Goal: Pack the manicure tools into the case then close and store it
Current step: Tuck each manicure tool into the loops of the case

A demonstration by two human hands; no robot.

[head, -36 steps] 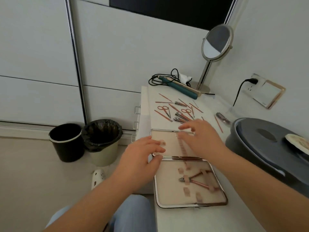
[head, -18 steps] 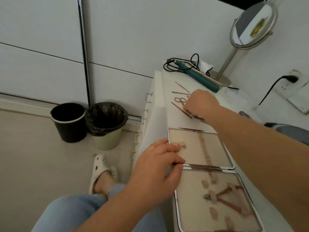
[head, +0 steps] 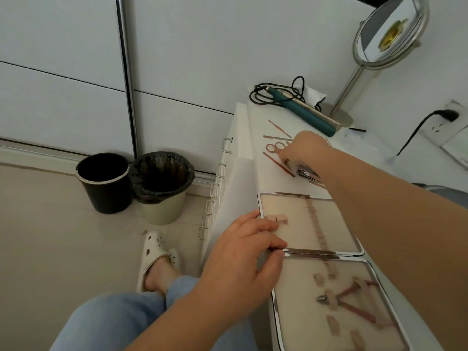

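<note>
The case (head: 311, 252) lies open flat on the white bench (head: 268, 183), its two beige-lined halves side by side; no brand, label or writing can be read on it or elsewhere. A pair of nippers (head: 349, 301) sits strapped in the near half. The left hand (head: 243, 254) rests on the case's left edge at the hinge, fingers straight and spread over the far half. The right hand (head: 304, 150) reaches into the loose manicure tools (head: 274, 153) beyond the case, fingers curled down among them; whether it pinches one I cannot tell. Clippers (head: 305, 173) lie just below that hand. Two bins (head: 136, 183) stand on the floor
</note>
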